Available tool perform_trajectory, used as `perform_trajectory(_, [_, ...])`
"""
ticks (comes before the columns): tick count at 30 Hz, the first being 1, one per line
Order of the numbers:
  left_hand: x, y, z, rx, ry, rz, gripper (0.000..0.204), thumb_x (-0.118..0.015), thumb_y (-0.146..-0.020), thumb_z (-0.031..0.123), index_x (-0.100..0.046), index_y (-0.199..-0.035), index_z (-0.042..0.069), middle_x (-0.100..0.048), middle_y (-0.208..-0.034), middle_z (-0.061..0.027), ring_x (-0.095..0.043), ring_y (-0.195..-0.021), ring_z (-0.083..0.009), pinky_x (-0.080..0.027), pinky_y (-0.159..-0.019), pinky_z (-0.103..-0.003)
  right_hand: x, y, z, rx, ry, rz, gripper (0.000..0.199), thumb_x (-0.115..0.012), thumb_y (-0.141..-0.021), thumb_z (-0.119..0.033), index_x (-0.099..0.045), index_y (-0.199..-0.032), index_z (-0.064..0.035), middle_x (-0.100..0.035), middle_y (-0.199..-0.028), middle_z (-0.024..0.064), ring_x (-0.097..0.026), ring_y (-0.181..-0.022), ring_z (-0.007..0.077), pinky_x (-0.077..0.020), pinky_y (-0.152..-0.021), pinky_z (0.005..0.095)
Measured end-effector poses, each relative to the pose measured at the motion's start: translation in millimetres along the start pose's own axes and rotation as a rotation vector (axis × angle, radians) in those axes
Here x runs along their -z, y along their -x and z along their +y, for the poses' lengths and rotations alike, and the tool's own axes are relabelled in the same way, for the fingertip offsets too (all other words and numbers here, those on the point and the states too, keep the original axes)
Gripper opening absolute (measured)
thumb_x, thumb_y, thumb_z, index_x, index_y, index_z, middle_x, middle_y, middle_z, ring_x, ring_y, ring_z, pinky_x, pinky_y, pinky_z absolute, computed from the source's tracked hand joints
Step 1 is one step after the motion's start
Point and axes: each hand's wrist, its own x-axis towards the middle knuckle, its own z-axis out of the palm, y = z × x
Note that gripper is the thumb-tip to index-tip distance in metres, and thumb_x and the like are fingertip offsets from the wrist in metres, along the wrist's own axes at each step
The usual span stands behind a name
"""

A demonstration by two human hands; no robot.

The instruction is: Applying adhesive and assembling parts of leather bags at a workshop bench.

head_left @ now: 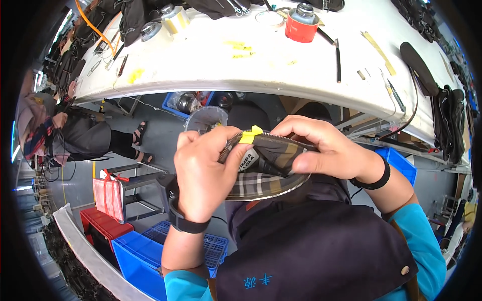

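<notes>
Above my lap I hold a zippered pouch [258, 184] with its mouth spread apart, showing a plaid lining and a white printed label [247, 160] inside. My left hand [203, 165] grips the pouch's left edge, thumb inside the opening. A yellow piece of tape [248, 135] is stuck over the far zipper edge beside my left fingertips. My right hand [326, 148] grips the far right edge, fingers behind it and thumb over the opening. The pouch's outer side is mostly hidden.
A white worktable [201, 65] curves ahead, with a red container [301, 27], a black rod [338, 64] and dark fabric pieces [447, 120]. Blue crates [138, 261], a red crate [105, 226] and a metal-framed stool [143, 188] stand at left. Another person [85, 133] is at far left.
</notes>
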Motion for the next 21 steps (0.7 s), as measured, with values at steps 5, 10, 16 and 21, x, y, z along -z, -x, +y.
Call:
perform_trajectory(5, [-22,34,5,0.396,0.942,-0.245,0.017,-0.069,-0.082,0.003,-0.063,-0.098,0.003,-0.064,-0.079,-0.0012,-0.054,-0.071,-0.0022,-0.042,-0.061,-0.019,5,-3,-6,-0.114,0.187,-0.192,0.019,-0.068,-0.085,-0.013,-0.062,-0.094,0.002,-0.062,-0.08,0.0041,-0.058,-0.074,0.0115,-0.0465,-0.065,0.0267])
perform_trajectory(10, [-22,50,-10,0.351,1.066,-0.386,0.02,-0.069,-0.081,0.003,-0.062,-0.1,0.001,-0.061,-0.085,-0.0014,-0.056,-0.079,-0.0082,-0.046,-0.071,-0.023,-12,9,14,-0.426,-0.434,-0.243,0.013,-0.064,-0.089,-0.01,-0.062,-0.094,0.0019,-0.063,-0.078,0.0008,-0.055,-0.07,0.0022,-0.0445,-0.061,0.0196])
perform_trajectory(16, [-25,51,-12,0.172,0.737,-0.226,0.014,-0.073,-0.074,0.003,-0.067,-0.085,0.006,-0.059,-0.083,-0.0054,-0.058,-0.077,-0.0181,-0.044,-0.075,-0.029,-21,4,24,-0.521,-0.441,-0.23,0.017,-0.065,-0.088,-0.013,-0.062,-0.096,0.0025,-0.064,-0.081,0.0013,-0.056,-0.073,0.0032,-0.0459,-0.064,0.0205])
perform_trajectory(21, [-43,67,-11,-0.339,0.125,0.167,0.021,-0.07,-0.061,0.003,-0.066,-0.08,0.01,-0.057,-0.078,0.0001,-0.056,-0.073,-0.0186,-0.037,-0.071,-0.038,-22,10,40,-0.621,-0.52,-0.22,0.018,-0.065,-0.088,-0.014,-0.063,-0.095,0.0018,-0.064,-0.083,0.0008,-0.057,-0.077,0.0036,-0.0461,-0.068,0.0204])
